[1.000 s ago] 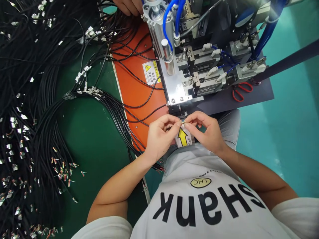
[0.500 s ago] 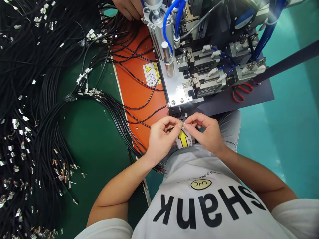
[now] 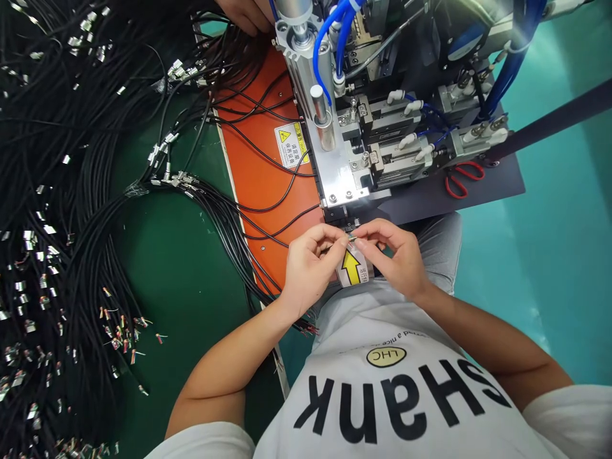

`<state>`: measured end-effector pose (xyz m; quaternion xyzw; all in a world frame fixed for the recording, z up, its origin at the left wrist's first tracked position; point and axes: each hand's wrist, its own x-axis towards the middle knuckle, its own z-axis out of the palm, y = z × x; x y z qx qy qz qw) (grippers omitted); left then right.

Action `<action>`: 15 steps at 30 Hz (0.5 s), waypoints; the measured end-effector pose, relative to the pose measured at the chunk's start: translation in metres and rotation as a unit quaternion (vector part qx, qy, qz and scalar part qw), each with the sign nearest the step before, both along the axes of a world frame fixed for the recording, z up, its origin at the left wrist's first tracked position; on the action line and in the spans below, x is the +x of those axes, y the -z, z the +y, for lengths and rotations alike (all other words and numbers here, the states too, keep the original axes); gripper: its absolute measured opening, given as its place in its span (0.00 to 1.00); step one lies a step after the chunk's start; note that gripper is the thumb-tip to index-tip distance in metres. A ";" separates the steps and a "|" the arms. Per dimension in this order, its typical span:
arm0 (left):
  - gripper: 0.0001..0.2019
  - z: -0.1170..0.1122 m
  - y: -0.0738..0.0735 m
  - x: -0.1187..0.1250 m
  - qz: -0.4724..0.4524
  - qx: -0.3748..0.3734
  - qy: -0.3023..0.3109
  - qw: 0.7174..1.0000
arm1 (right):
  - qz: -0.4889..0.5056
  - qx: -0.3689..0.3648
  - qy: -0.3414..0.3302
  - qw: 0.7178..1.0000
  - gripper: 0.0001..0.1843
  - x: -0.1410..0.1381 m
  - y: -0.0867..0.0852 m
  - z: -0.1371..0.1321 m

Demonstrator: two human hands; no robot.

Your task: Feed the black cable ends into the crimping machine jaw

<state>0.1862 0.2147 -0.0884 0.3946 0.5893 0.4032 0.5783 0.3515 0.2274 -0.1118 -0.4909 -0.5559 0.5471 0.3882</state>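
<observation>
My left hand (image 3: 308,268) and my right hand (image 3: 396,255) meet in a pinch just below the front of a metal press machine (image 3: 335,172). Between their fingertips sits a small metal connector (image 3: 351,238) on the end of a thin black cable; both hands grip it. Right under the fingers lies a white label with a yellow arrow (image 3: 351,268) that points toward the machine. The cable's run is hidden behind my left hand.
Large bundles of black cables (image 3: 71,191) with metal ends cover the green table on the left. An orange panel (image 3: 261,166) carries a yellow warning sticker. Red-handled scissors (image 3: 459,178) lie on the dark plate at right. Another person's hand (image 3: 246,14) shows at the top edge.
My two hands have crept slightly up toward the machine's front, still pinched together on the connector. Little else differs.
</observation>
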 end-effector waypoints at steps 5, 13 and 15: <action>0.09 0.000 0.002 0.000 0.000 0.010 0.005 1.000 | -0.007 0.060 0.025 0.998 0.06 -0.002 -0.003 -0.001; 0.09 0.001 0.003 0.001 0.019 0.024 0.006 1.000 | -0.021 0.051 0.037 0.998 0.02 -0.003 -0.003 0.001; 0.09 0.001 0.002 0.001 0.027 0.023 0.010 0.999 | -0.019 0.047 0.035 0.998 0.02 -0.003 -0.002 0.002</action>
